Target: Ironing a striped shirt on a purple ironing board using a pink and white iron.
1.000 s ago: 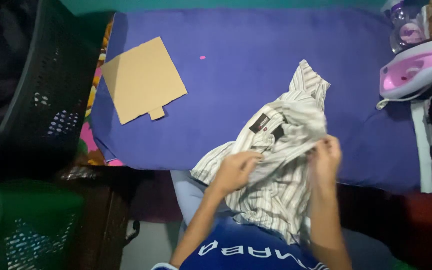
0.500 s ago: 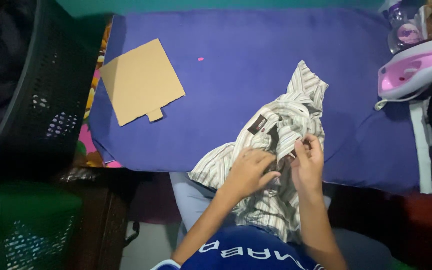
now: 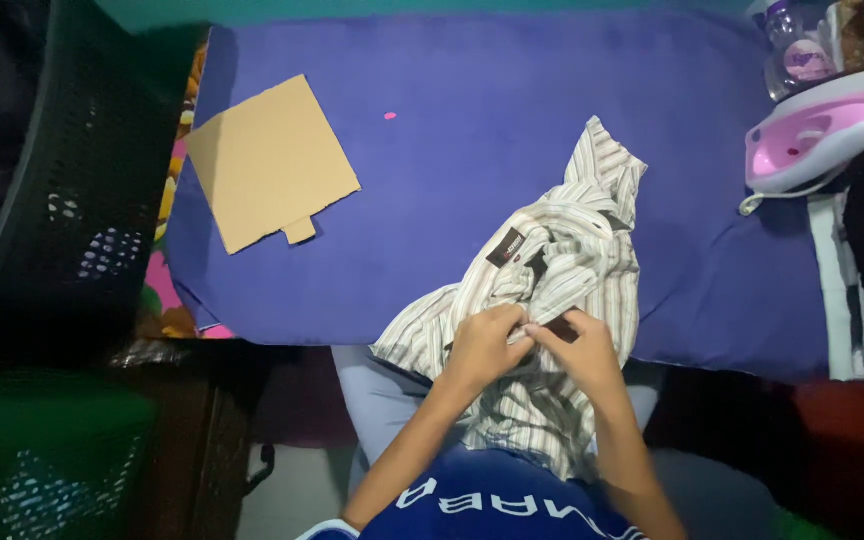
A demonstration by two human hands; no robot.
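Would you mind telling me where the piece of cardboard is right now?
In the head view, the cardboard piece lies flat on the upper left of the purple cloth surface, beside the dark basket and well left of the striped shirt.

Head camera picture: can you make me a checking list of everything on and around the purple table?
Surface: purple cloth-covered board, mostly bare.
Job's things: crumpled cream shirt with thin dark stripes, lying at the near edge and hanging onto the lap.
Clutter: flat brown cardboard sheet at the left; tiny pink speck.
Grips: left hand and right hand both pinch the shirt, close together.
Cables: white cord by the pink and white iron.
Surroundings: black plastic basket, green plastic basket, clear bottle.
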